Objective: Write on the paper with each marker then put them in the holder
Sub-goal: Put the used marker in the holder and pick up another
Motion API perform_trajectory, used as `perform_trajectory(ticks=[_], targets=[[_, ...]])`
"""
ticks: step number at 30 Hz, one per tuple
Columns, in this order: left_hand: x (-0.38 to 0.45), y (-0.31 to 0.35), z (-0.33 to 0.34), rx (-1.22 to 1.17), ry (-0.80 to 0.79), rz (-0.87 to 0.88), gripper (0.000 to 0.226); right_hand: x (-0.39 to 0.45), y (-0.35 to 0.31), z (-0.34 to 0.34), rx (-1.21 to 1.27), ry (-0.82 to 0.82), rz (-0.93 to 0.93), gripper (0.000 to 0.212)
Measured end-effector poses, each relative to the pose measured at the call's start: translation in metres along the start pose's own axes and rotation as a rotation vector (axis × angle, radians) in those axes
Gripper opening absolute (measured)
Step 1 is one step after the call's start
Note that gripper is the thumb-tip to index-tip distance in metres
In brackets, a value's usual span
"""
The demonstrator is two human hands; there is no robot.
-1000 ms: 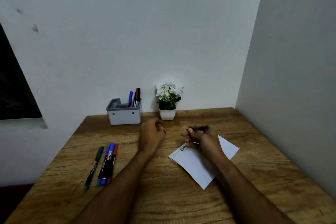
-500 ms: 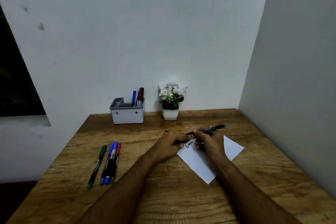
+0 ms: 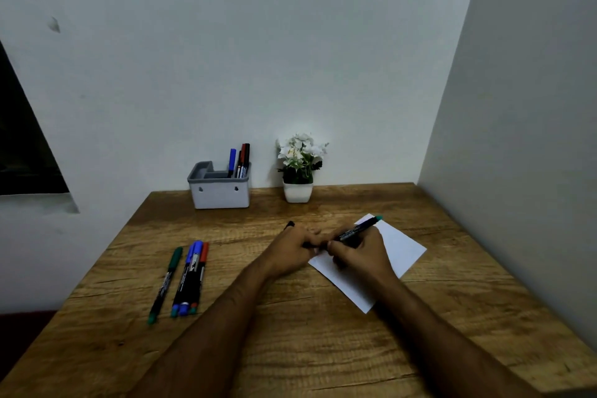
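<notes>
A white paper (image 3: 403, 249) lies slanted on the wooden table (image 3: 290, 349), right of centre. My right hand (image 3: 361, 255) rests on it and grips a black marker (image 3: 358, 229) with a teal end pointing up and right. My left hand (image 3: 290, 249) is curled at the paper's left corner, its fingers meeting the marker's lower end. A small dark cap (image 3: 289, 224) sticks out above that hand. The hands cover any writing. A grey holder (image 3: 219, 195) at the back wall holds three markers (image 3: 240, 160).
Several markers lie on the left of the table: a green one (image 3: 166, 281) alone and a tight bunch of blue, black and red ones (image 3: 190, 278). A white pot of white flowers (image 3: 298, 171) stands right of the holder. Walls close off the back and right.
My left hand has moved right and down from the table's middle to meet my right hand at the paper. The marker's far end has dropped lower, and the written word is covered.
</notes>
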State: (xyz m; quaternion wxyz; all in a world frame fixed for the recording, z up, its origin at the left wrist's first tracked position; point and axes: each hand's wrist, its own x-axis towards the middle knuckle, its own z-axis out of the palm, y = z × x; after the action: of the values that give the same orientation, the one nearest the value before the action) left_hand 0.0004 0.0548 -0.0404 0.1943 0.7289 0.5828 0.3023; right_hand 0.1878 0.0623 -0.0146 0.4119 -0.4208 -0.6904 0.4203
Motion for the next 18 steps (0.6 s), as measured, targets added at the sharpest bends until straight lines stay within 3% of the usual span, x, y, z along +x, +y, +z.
perform_trajectory(ticks=[18], targets=[[-0.0041, 0.0061, -0.001, -0.083, -0.031, 0.014, 0.042, -0.0102, 0.0054, 0.0101, -0.229, -0.014, -0.06, 0.015]])
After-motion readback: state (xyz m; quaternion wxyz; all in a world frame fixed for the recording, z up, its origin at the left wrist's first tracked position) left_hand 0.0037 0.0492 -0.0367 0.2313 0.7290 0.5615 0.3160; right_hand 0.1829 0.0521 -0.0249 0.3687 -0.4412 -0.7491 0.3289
